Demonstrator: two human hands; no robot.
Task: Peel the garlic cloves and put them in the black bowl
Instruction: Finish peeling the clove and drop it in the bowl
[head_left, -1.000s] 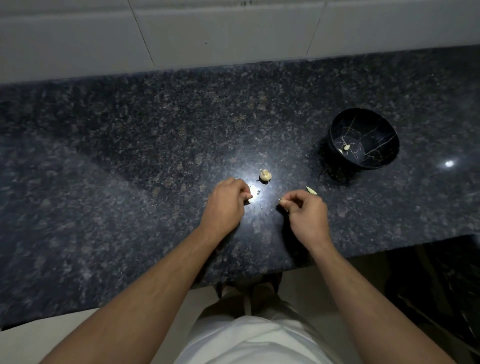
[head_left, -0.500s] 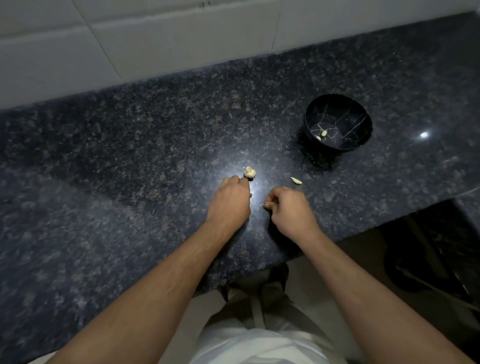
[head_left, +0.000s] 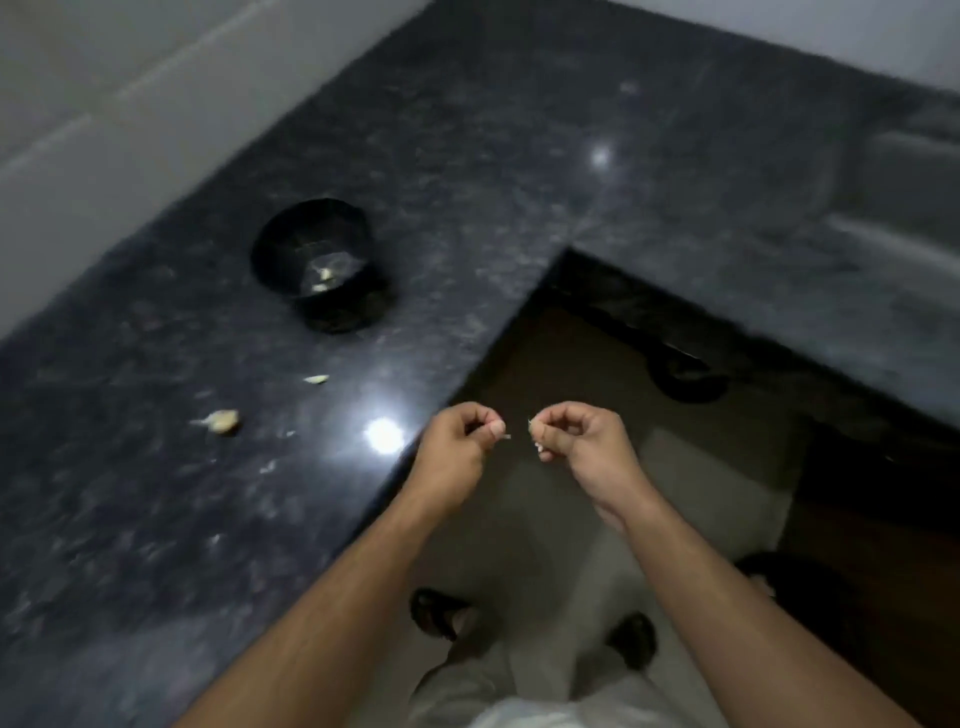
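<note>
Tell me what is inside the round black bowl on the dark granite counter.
The round black bowl holds a few small pale pieces, likely peeled garlic cloves, low against its near wall. Motion blur prevents an exact count, and the near rim hides part of the bowl's floor.

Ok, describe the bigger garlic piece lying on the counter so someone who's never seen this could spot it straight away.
Start at the dark speckled counter and find the black bowl near the wall. Nearer the person than the bowl, left of the bright light reflection, lies the garlic piece. It is pale and lumpy, larger and rounder than the thin sliver lying between it and the bowl.
</note>
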